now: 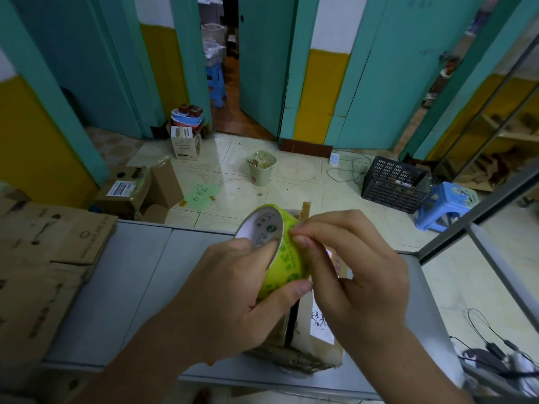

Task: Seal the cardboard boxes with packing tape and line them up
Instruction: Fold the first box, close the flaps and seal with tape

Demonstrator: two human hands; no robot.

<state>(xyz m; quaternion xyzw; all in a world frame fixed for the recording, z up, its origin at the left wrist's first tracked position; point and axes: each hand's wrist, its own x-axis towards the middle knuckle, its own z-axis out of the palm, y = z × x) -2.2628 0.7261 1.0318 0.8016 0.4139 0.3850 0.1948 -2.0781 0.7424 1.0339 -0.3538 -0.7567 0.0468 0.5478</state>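
Grey table (122, 287) in a room with teal doors: two hands work at a green tape roll (287, 259) above a cardboard box (309, 348).

Near the middle of the view, the left hand (233, 290) grips the tape roll, with its fingers inside the white core and the thumb pressed on the outer face. The right hand (358, 275) comes from 3 o'clock of the roll, and its thumb and forefinger pinch together on the roll's outer face; the other fingers are curled. The cardboard box lies on the table at 6 o'clock of the roll, mostly hidden by both hands, and it carries a white label with handwriting. At 9 o'clock a stack of flat cartons (43, 258) rests beside the table. On the tiled floor, a bin (261, 167) stands at 12 o'clock, and a black crate (393, 185) and a blue stool (446, 205) stand at 2 o'clock.
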